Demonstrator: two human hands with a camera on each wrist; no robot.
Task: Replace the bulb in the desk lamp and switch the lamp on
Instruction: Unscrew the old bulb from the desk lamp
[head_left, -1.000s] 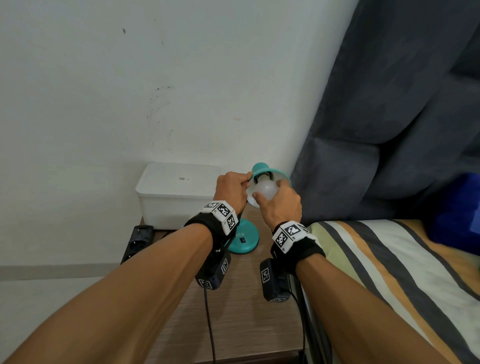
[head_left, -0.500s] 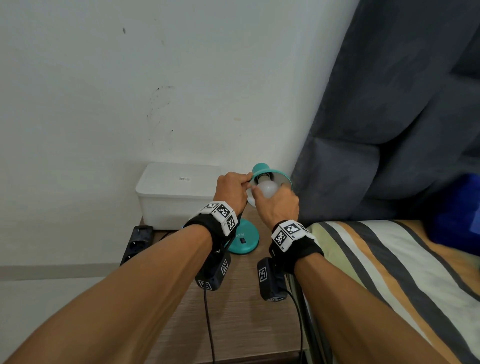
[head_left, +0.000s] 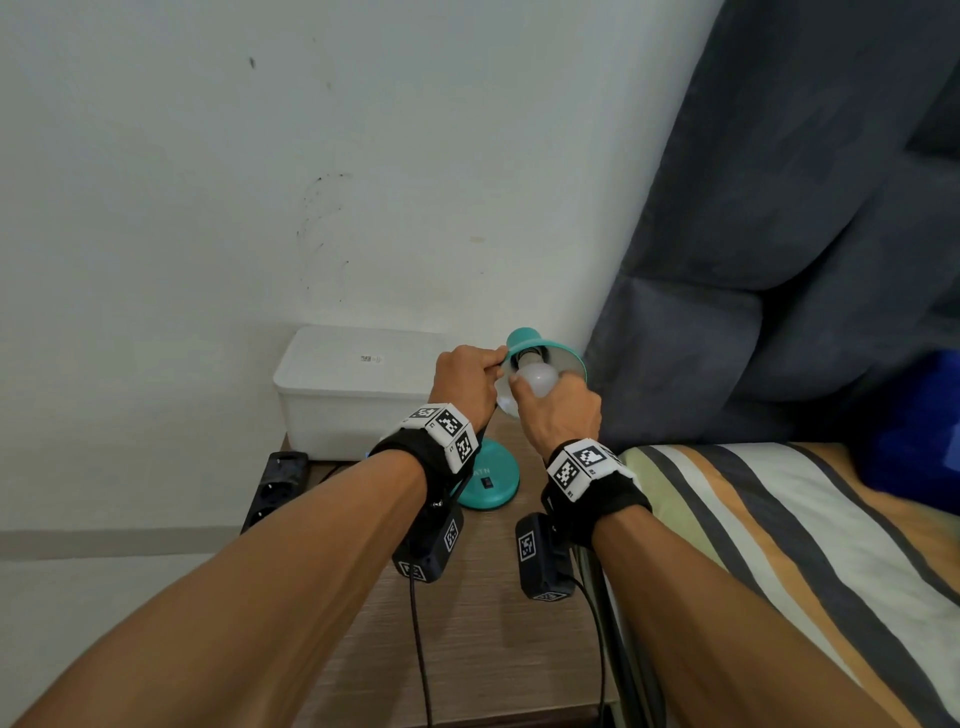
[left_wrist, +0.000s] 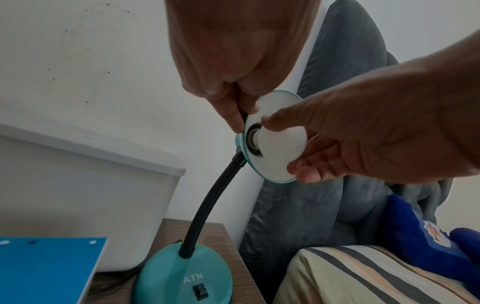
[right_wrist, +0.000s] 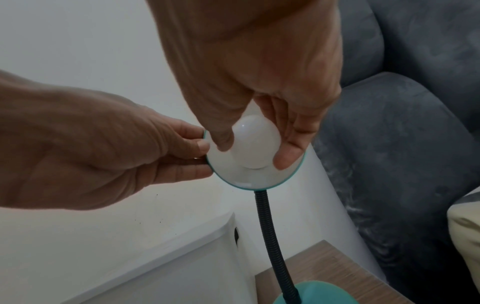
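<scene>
A teal desk lamp stands on the bedside table, its round base (head_left: 491, 480) (left_wrist: 182, 273) carrying a black rocker switch (left_wrist: 200, 292). A black flexible neck (left_wrist: 207, 203) (right_wrist: 272, 242) rises to the teal shade (head_left: 545, 348) (left_wrist: 275, 170) (right_wrist: 233, 174), white inside. My left hand (head_left: 467, 384) (left_wrist: 233, 98) (right_wrist: 109, 148) pinches the shade's left rim. My right hand (head_left: 556, 410) (left_wrist: 350, 131) (right_wrist: 257, 115) grips the white bulb (head_left: 537, 374) (left_wrist: 283, 144) (right_wrist: 254, 144), whose base sits at the socket in the shade.
A white lidded box (head_left: 358, 384) stands against the wall behind the lamp. A black power strip (head_left: 272, 488) lies left of the wooden table (head_left: 478, 623). A striped bed (head_left: 779, 519), grey curtain (head_left: 779, 260) and blue cloth (head_left: 914, 441) are on the right. A blue board (left_wrist: 46, 267) lies near the box.
My right hand has turned a little on the bulb and its wrist has shifted slightly. The left hand stays on the shade's rim.
</scene>
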